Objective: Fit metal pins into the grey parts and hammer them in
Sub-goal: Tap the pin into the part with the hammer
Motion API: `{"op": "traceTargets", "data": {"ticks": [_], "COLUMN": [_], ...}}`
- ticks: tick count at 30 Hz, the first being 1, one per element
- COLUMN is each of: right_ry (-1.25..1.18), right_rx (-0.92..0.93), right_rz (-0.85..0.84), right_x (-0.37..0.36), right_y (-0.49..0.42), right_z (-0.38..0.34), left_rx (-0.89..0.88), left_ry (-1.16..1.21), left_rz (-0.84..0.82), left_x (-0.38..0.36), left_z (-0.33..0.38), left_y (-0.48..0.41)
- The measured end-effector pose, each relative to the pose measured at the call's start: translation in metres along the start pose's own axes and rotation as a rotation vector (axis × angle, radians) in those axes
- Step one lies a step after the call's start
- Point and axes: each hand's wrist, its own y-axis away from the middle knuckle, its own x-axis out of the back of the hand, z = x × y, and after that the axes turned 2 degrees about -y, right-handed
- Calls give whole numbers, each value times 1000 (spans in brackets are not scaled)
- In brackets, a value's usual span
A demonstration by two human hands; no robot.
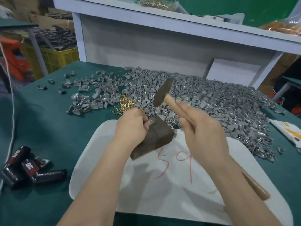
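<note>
My right hand (202,129) grips the wooden handle of a hammer (162,92), whose dark metal head is raised and blurred above a dark metal block (156,137). My left hand (132,126) pinches a small grey part (152,122) on the block's top far corner. A heap of grey parts (211,101) covers the table behind the block. A small pile of brass pins (125,104) lies just beyond my left hand. The handle's end sticks out below my right forearm.
The block stands on a white board (179,176) marked with red writing, on a green table (40,128). Black and red devices (26,168) lie at the left. A white packet (290,132) lies at the right edge. A white shelf unit (146,46) stands behind the table.
</note>
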Motion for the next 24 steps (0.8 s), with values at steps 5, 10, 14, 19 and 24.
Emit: {"op": "traceTargets", "data": {"ticks": [5,10,14,19,24], "right_ry": [-45,40,-157,-364,74], "right_rx": [25,-54,-341,-630,-384], "right_rz": [-227,-160,-160,-364,-247], "right_x": [-3,-4,-28,-56,-51], "right_y": [11,-9,-28,-38,-40], "right_z": [-7,15,42,64,58], "left_rx": [25,27,21,20,10], "left_ry": [-5,-37,-41,-33,69], "left_rz": [-13,-32,-15,-17,18], "left_x": [1,2,1,0,-1], "left_z": [1,2,1,0,0], "left_y": [-1,0,0,-1,-2]}}
